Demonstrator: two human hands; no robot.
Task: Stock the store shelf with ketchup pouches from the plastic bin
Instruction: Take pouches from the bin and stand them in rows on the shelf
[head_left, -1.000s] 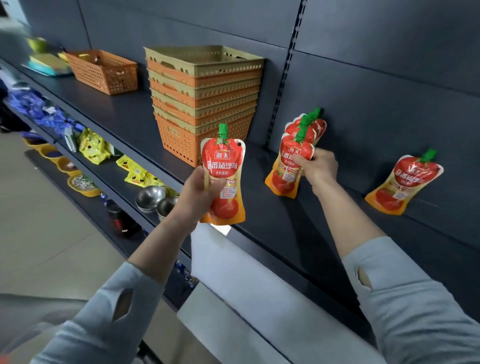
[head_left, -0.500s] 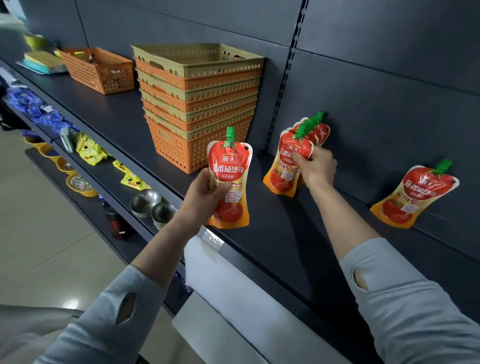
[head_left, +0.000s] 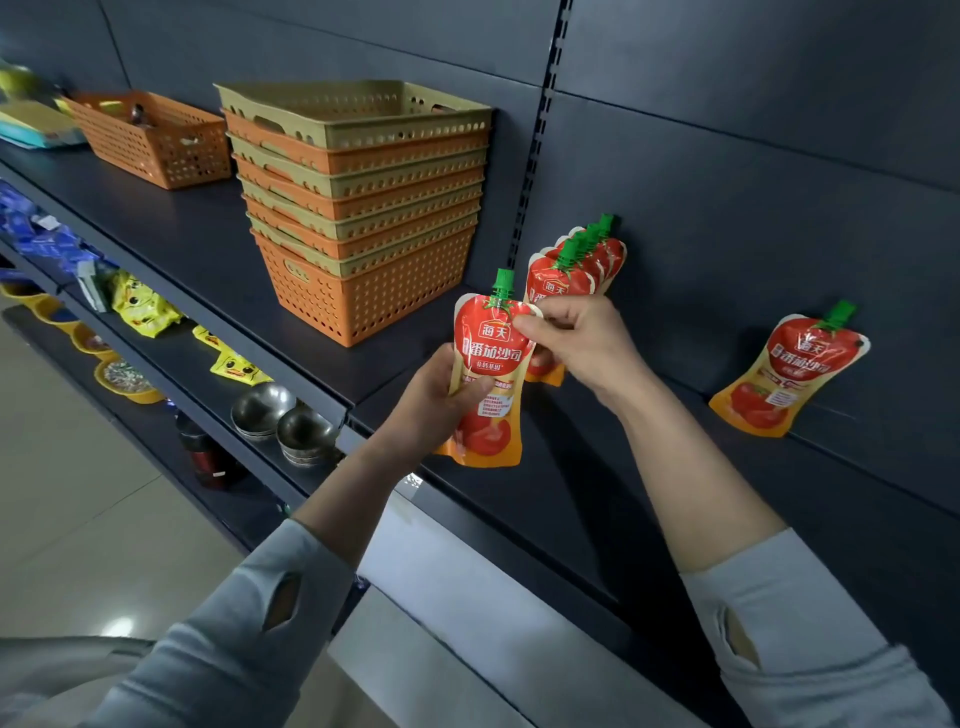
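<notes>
Head view: both hands on one ketchup pouch (head_left: 488, 358) near the shelf (head_left: 561, 499) front edge.
Left hand (head_left: 441, 402) wraps the pouch's lower half, right hand (head_left: 576, 338) pinches its top right shoulder; it stands upright, long axis vertical, green cap (head_left: 503, 283) up, print facing the camera. Just behind, a row of pouches (head_left: 579, 273) leans on the back panel (head_left: 727, 208); a lone pouch (head_left: 787, 374) sits well right, stacked baskets (head_left: 363, 208) left. A weak pinch could drop it; a shove could topple the row.
</notes>
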